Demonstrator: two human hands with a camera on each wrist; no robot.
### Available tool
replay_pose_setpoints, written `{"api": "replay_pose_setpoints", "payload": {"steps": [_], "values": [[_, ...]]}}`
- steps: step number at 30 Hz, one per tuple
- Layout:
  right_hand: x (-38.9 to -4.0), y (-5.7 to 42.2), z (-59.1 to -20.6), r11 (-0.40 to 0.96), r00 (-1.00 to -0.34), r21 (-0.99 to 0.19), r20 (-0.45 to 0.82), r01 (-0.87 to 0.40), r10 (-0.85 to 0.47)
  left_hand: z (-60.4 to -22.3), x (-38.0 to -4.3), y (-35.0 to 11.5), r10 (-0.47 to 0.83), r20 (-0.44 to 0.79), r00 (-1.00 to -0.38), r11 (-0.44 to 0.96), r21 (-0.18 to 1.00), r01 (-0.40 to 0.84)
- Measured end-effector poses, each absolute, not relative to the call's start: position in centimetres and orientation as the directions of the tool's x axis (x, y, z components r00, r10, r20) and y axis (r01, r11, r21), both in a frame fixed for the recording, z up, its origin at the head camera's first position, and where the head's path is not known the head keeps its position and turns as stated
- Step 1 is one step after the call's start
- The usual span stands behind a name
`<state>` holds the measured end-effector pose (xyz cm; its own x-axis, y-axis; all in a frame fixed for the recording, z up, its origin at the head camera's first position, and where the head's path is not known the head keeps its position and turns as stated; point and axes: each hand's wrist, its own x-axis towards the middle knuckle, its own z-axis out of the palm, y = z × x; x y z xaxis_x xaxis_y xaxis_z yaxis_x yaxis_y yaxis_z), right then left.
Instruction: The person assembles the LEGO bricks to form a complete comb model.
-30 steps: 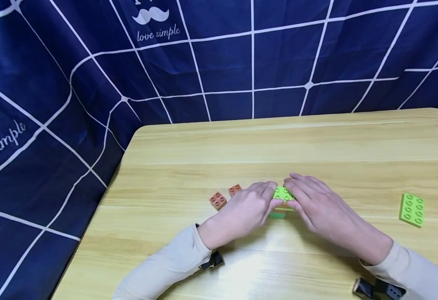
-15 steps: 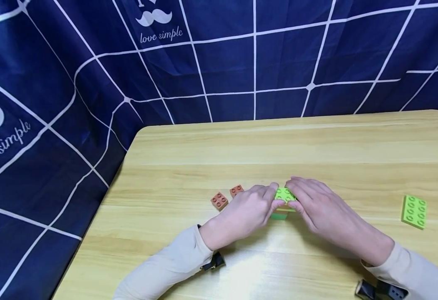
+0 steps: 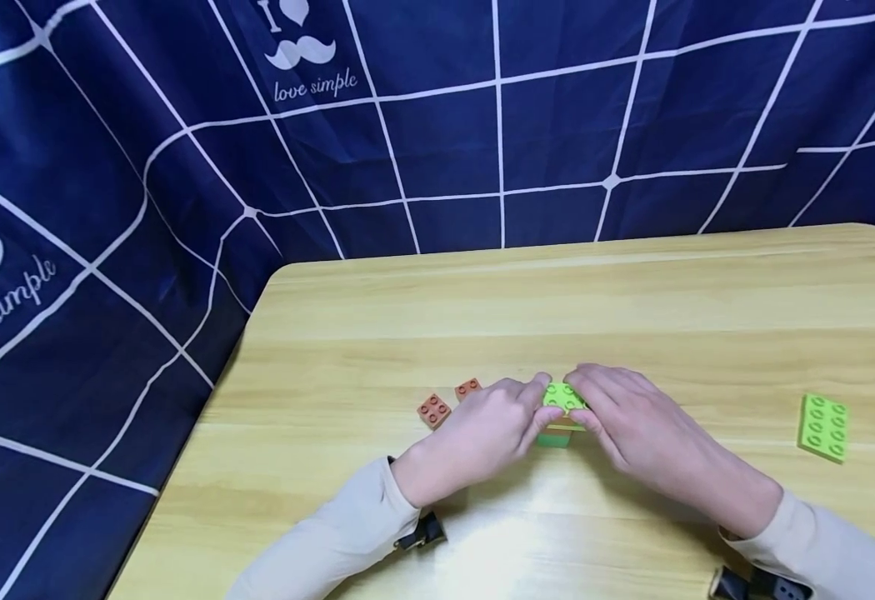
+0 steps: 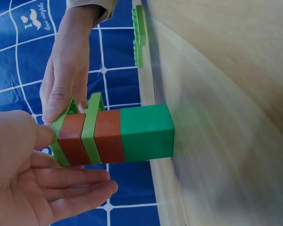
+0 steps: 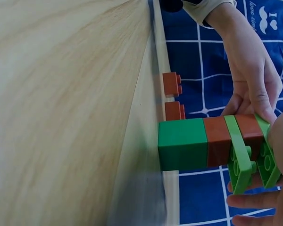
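Note:
A stack of toy building bricks stands on the table. Its base is a green block (image 4: 147, 134); above come a brown-orange brick (image 4: 109, 136), a lime plate (image 5: 240, 162), a second brown-orange brick (image 5: 249, 130) and the top lime plate (image 3: 563, 396). Both lime plates stick out to the right past the bricks; the top one looks slightly slanted. My left hand (image 3: 480, 433) pinches the left end of the top plate between thumb and fingers. On its right end, my right hand (image 3: 651, 433) has a similar pinch. The hands partly cover the stack in the head view.
Two brown-orange bricks, a nearer one (image 3: 433, 411) and a farther one (image 3: 467, 388), lie left of the stack, close to my left forearm. Another lime plate (image 3: 823, 427) lies far right on the wooden table (image 3: 377, 325). A blue curtain (image 3: 445, 125) hangs behind and at left.
Both hands keep their hold on the top plate and stay nearly still. The head view has shifted slightly, so the whole scene sits a little lower in it.

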<state>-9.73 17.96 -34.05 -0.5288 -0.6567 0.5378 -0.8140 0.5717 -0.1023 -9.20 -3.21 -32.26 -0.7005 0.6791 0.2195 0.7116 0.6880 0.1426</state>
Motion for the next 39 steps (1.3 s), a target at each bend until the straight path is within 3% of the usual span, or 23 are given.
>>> {"api": "replay_pose_setpoints", "payload": {"steps": [21, 30, 39], "values": [[-9.8, 17.9, -33.9, 0.573, -0.527, -0.093, 0.531, -0.815, -0.663, -31.6, -9.8, -4.1, 0.724, 0.204, -0.659, 0.619, 0.230, 0.751], [-10.3, 18.2, -33.7, 0.586, -0.551, -0.104, 0.501, -0.804, -0.667, -30.7, -10.4, -7.9, 0.640, -0.046, -0.767, 0.757, 0.208, 0.619], [-10.6, 18.3, -33.4, 0.550, -0.510, -0.072, 0.488, -0.832, -0.708, -31.5, -9.9, -10.9, 0.444, -0.305, -0.843, 0.896, 0.156, 0.416]]}}
